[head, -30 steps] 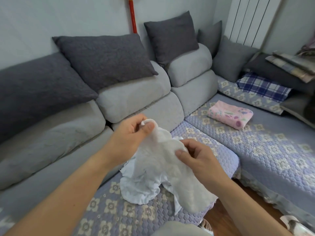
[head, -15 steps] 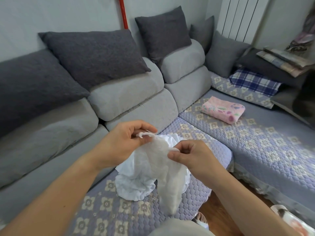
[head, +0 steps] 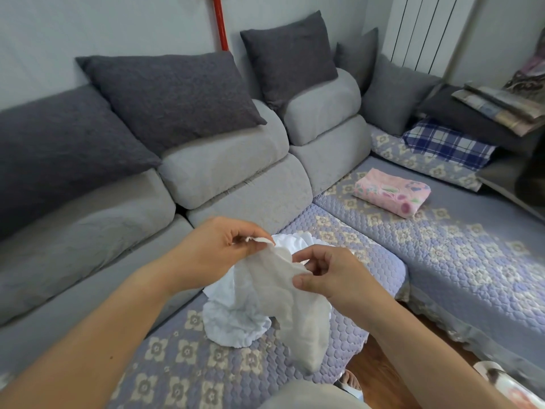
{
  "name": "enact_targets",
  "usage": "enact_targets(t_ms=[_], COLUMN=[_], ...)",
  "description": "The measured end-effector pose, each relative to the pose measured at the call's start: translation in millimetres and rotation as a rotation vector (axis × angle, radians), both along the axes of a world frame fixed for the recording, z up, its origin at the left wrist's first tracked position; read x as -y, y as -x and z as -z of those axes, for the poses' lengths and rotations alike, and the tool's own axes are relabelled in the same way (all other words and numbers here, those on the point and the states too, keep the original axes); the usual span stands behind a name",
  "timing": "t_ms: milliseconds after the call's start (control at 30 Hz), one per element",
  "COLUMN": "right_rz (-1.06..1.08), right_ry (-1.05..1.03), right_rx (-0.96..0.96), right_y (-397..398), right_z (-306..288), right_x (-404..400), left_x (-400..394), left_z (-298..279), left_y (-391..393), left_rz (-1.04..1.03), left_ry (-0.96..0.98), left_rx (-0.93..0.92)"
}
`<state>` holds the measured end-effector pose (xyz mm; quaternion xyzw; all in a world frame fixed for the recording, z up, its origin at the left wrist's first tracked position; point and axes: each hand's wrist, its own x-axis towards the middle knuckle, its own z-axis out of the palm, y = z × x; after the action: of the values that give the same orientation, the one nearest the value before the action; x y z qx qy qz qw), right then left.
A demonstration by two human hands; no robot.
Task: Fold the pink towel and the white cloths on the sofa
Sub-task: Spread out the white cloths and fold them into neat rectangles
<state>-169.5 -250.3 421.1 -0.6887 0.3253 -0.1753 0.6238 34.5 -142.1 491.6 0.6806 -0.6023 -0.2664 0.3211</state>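
Hands came closer together since before. Left hand point(head: 212, 255) pinched top of white cloth point(head: 283, 296); right hand point(head: 333, 276) pinched its edge. Second white cloth point(head: 233, 323) lay under them. Pink towel point(head: 392, 191) lay folded, far right of cloths.

We see a cloth point(head: 283, 293) held between the left hand point(head: 212, 255) and right hand point(head: 333, 278), above a second cloth point(head: 233, 323) on the sofa point(head: 177, 373). The towel point(head: 392, 191) lies farther right on the sofa, before the cushions point(head: 395, 95).

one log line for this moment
left hand: pinches thin white cloth | right hand: pinches it | folded pink floral towel: on sofa
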Motion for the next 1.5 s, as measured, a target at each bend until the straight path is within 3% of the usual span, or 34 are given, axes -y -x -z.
enact_targets(t_ms=[167, 367, 567, 633, 733, 833, 933, 1033, 1133, 1267, 1367, 1500], right_rz=[-0.013, -0.019, -0.155, -0.120, -0.048, -0.039, -0.149, -0.333, -0.331, -0.248, -0.161, 0.139], right_ry=[0.005, -0.065, 0.020, 0.035, 0.065, 0.143, 0.110, 0.149, 0.255, 0.300, 0.295, 0.180], right_rx=[0.009, 0.095, -0.059, -0.008, 0.155, 0.204, 0.180, -0.067, -0.324, -0.462, -0.463, -0.289], right_y=[0, -6, -5, -4, -4, -9, -10, -1, 11, 39, 59, 71], right_z=[0, -3, 10, 14, 11, 5, 0, 5, 24, 42, 49, 58], right_x=[1, 5, 10, 9, 8, 5, 6, 12, 21, 37, 51, 64], left_x=[5, 15, 22, 23, 25, 31, 38, 44, 49, 51, 49, 46], left_z=[8, 19, 12, 4, -12, -21, -27, -34, -31, -18, -7, 7], left_y=[-4, 6, 9, 10, 9, 7, 7, -1, -20, -55, -72, -82], left_rz=[-0.007, -0.049, -0.146, -0.115, -0.011, 0.098, 0.123, 0.141, -0.006, -0.358, -0.463, -0.530], left_ry=[-0.018, 0.057, 0.110, 0.038, -0.218, -0.275, -0.240, -0.134, 0.031, 0.197, 0.236, 0.240], left_rx=[-0.023, -0.240, -0.112, -0.090, 0.159, 0.393, 0.393, 0.329, 0.344, 0.332, 0.300, 0.195])
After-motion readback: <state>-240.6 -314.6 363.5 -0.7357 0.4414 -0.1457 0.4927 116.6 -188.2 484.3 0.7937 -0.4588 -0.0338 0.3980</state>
